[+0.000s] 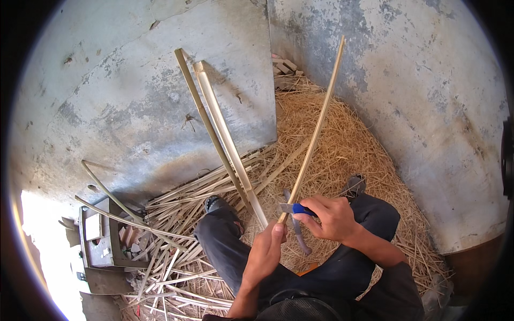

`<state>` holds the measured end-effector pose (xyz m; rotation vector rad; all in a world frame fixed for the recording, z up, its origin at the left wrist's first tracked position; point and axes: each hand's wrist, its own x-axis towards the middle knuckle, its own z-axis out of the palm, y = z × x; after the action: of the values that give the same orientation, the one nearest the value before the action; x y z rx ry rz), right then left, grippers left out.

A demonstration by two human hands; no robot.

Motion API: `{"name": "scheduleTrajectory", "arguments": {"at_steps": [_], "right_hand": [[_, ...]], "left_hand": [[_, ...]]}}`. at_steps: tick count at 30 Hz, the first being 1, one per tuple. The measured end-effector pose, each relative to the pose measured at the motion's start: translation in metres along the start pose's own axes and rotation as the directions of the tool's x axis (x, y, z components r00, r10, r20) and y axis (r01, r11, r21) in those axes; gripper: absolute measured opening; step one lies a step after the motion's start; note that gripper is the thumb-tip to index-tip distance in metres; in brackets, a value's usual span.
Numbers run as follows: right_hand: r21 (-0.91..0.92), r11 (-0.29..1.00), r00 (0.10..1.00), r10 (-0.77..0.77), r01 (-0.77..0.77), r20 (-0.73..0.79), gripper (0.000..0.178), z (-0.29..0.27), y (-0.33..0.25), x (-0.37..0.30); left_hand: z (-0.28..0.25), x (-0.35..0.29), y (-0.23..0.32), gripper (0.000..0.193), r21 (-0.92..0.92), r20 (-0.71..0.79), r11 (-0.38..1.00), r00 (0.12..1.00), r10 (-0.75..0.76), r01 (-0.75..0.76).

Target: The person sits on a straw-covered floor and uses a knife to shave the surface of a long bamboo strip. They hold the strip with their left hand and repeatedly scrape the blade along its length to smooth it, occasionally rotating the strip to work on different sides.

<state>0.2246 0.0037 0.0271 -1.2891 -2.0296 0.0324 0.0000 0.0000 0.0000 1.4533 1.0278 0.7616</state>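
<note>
My left hand (265,251) is closed round the lower end of a long, narrow bamboo strip (319,123). The strip slants up and away to the right, its far end in front of the right wall. In my right hand (333,219) is a knife with a blue handle (305,209). Its short, flat blade lies across the strip just above my left thumb. Below the knife, between my legs, is a curved, grey-brown tool (299,234), partly hidden by my hands; its kind I cannot make out.
Two split bamboo lengths (217,128) lean on the left wall (134,69). Cut strips (176,200) are heaped at the left beside a wooden box (99,241) of broken pieces. Fine shavings (342,139) cover the floor up to the right wall (428,107). My bent legs frame the work.
</note>
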Motion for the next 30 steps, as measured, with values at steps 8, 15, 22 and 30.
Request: {"name": "scheduleTrajectory", "arguments": {"at_steps": [8, 15, 22, 30], "right_hand": [[0.025, 0.999, 1.0, 0.024, -0.024, -0.003, 0.029, -0.005, 0.005, 0.001], [0.004, 0.999, 0.996, 0.035, -0.035, -0.087, 0.028, -0.007, 0.011, 0.004], [-0.023, 0.975, 0.957, 0.213, -0.222, -0.197, 0.035, -0.045, 0.057, 0.026], [-0.077, 0.964, 0.946, 0.234, -0.256, -0.224, 0.041, -0.055, 0.118, 0.05]], "left_hand": [[0.01, 0.0, 0.021, 0.034, 0.233, -0.093, 0.972, 0.996, 0.009, 0.013], [0.011, -0.002, 0.02, 0.032, 0.269, -0.102, 0.963, 0.994, 0.032, -0.004], [0.008, -0.036, 0.002, 0.03, 0.271, -0.055, 0.959, 0.995, -0.078, 0.09], [-0.001, -0.053, -0.009, 0.031, 0.334, -0.043, 0.931, 0.989, -0.141, 0.148]]}}
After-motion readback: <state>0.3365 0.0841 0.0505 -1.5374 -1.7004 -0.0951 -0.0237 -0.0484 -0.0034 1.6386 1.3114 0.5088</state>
